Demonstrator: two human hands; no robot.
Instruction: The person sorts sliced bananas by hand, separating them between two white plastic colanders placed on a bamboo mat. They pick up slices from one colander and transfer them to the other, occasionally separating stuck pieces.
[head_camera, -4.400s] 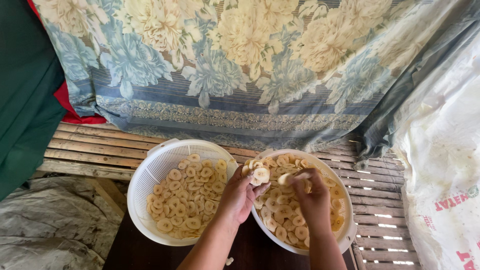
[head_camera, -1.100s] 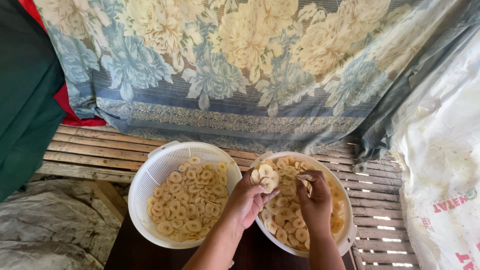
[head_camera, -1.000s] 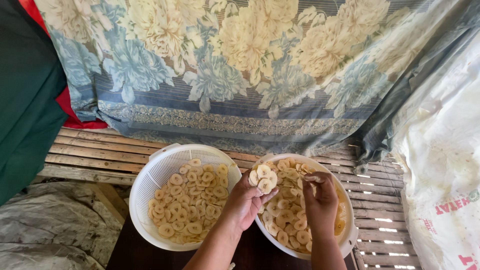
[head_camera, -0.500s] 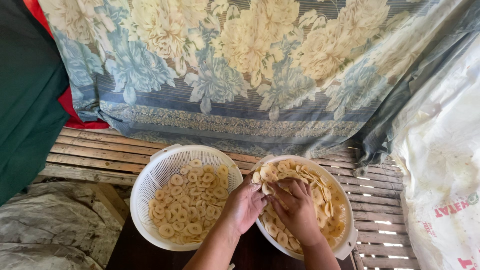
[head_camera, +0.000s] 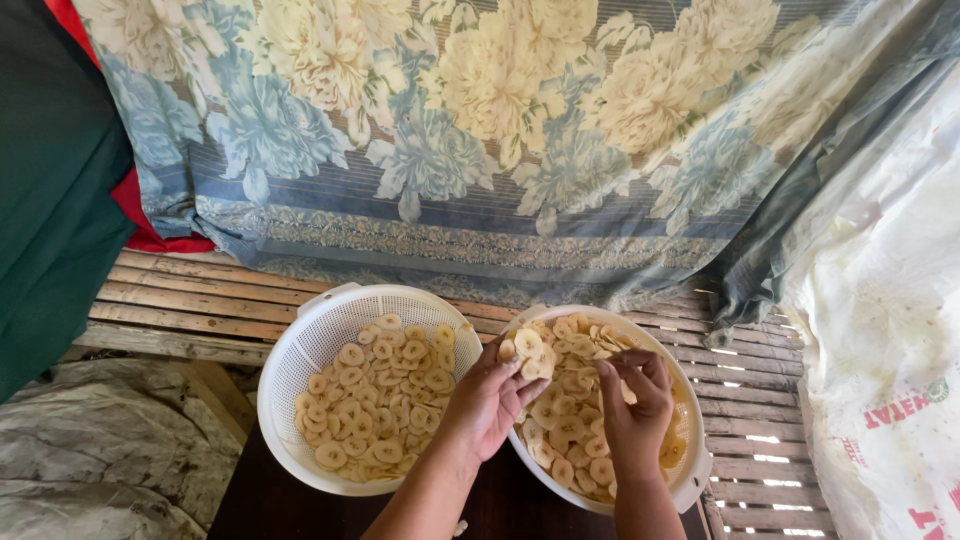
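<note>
Banana slices (head_camera: 528, 345), pale yellow rounds, sit stacked in the fingers of the left hand (head_camera: 488, 402), which is raised over the near-left rim of the white bowl (head_camera: 690, 478). That hand comes in from below with the wrist bent back, palm turned toward the right hand, fingers curled up and closed on the small stack so only the top few rounds show above them. Just to its right, the right hand (head_camera: 634, 405) hovers over the middle of the bowl, its back to the camera, fingers bent inward and pinched together at the tips. Whether a slice is caught between those tips cannot be made out.

Left of the left hand stands a white slotted colander (head_camera: 300, 345), holding more slices in a loose layer. Both vessels rest on a dark surface against a slatted bamboo bench (head_camera: 190, 300) beyond the hands. A flowered cloth (head_camera: 480, 130) hangs behind it.

Both forearms are cut off by the lower edge. The hands cover much of the bowl's near side, and its lower rim runs close to the frame edge.
</note>
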